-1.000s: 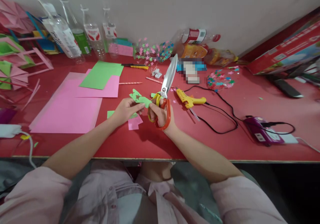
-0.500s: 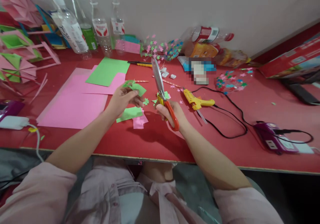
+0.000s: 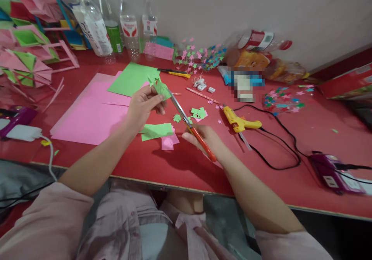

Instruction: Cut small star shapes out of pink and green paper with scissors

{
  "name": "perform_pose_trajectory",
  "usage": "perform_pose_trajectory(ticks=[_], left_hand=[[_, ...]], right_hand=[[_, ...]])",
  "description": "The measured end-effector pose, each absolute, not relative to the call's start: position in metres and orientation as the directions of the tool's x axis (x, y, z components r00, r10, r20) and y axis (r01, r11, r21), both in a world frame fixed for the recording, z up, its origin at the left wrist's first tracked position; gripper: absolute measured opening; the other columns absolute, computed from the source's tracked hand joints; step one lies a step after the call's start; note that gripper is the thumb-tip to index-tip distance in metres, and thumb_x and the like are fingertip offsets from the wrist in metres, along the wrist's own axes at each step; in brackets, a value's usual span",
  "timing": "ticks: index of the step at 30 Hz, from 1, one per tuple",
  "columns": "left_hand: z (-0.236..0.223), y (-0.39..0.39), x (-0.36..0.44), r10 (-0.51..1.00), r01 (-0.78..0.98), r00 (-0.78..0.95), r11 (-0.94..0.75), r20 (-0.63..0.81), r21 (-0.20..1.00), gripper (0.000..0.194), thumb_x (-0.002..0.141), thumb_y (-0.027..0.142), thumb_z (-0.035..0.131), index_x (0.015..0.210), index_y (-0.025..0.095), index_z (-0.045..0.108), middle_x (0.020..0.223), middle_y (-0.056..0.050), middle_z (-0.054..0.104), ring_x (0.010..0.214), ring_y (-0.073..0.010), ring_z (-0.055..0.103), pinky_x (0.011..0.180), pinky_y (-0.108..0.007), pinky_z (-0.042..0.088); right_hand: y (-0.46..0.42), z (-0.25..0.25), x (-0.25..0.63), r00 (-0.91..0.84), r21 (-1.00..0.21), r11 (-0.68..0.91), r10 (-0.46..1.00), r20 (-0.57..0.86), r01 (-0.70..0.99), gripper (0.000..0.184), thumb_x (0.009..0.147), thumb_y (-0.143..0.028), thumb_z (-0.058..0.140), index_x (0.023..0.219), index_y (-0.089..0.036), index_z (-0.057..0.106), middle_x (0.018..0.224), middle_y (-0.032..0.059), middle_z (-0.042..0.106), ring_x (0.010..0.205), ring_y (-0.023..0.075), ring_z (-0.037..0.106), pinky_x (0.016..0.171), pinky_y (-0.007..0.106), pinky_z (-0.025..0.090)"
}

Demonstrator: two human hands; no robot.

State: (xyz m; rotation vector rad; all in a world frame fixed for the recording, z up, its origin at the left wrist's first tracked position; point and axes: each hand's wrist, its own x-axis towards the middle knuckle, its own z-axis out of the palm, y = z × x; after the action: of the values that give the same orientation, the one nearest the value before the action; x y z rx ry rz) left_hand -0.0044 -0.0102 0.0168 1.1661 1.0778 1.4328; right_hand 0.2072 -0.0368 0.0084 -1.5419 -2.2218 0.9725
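My left hand point(image 3: 143, 107) pinches a piece of green paper point(image 3: 160, 88) with cut, jagged edges above the table. In my right hand point(image 3: 203, 138) are scissors with red-orange handles point(image 3: 202, 143). Their blades point up and left, and the tips reach the right edge of the green paper; whether they bite into it I cannot tell. Below the hands lie a green paper strip point(image 3: 157, 130), a pink paper scrap point(image 3: 168, 140), a small green star-shaped cutout point(image 3: 177, 118) and green offcuts point(image 3: 198, 113).
Pink sheets point(image 3: 84, 116) and a green sheet point(image 3: 132, 80) lie left. Right are a yellow glue gun point(image 3: 241, 121) with its black cord and a purple power strip point(image 3: 331, 171). Plastic bottles point(image 3: 129, 31) and a yellow-black cutter point(image 3: 178, 74) are behind; paper models point(image 3: 31, 58) stand far left.
The scissors have swung from upright to leaning left, and their tips now meet the green paper. My left hand has turned the paper slightly. The whole view has shifted a little.
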Motion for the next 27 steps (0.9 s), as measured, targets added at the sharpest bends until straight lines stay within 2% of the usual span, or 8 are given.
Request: perform_pose_trajectory(ticks=[9, 16, 27], left_hand=[[0.014, -0.011, -0.006, 0.981, -0.114, -0.038, -0.191, 0.188, 0.975, 0.009, 0.077, 0.015, 0.061, 0.071, 0.016, 0.056, 0.056, 0.005, 0.063, 0.039, -0.0035, 0.053, 0.043, -0.017, 0.043], [0.014, -0.01, -0.007, 0.982, -0.133, -0.031, -0.187, 0.184, 0.973, 0.01, 0.076, 0.014, 0.06, 0.069, 0.016, 0.055, 0.054, 0.004, 0.063, 0.038, -0.0035, 0.051, 0.042, -0.016, 0.042], [0.014, -0.01, -0.009, 0.986, -0.153, -0.008, -0.168, 0.169, 0.974, 0.011, 0.076, 0.017, 0.062, 0.068, 0.017, 0.055, 0.053, 0.004, 0.062, 0.038, -0.0037, 0.05, 0.041, -0.017, 0.042]], right_hand=[[-0.034, -0.003, 0.207, -0.394, -0.703, 0.15, 0.897, -0.198, 0.695, 0.059, 0.074, -0.079, 0.052, 0.064, -0.022, 0.043, 0.054, -0.0032, 0.039, 0.052, 0.0127, 0.039, 0.05, 0.027, 0.028], [-0.034, -0.004, 0.206, -0.406, -0.76, 0.107, 0.888, -0.217, 0.641, 0.055, 0.078, -0.073, 0.051, 0.063, -0.021, 0.047, 0.057, -0.0001, 0.047, 0.05, 0.0121, 0.041, 0.048, 0.027, 0.031], [-0.036, 0.001, 0.204, -0.406, -0.777, 0.072, 0.88, -0.246, 0.626, 0.049, 0.079, -0.067, 0.052, 0.062, -0.02, 0.051, 0.055, 0.0006, 0.049, 0.049, 0.0126, 0.044, 0.047, 0.026, 0.033]])
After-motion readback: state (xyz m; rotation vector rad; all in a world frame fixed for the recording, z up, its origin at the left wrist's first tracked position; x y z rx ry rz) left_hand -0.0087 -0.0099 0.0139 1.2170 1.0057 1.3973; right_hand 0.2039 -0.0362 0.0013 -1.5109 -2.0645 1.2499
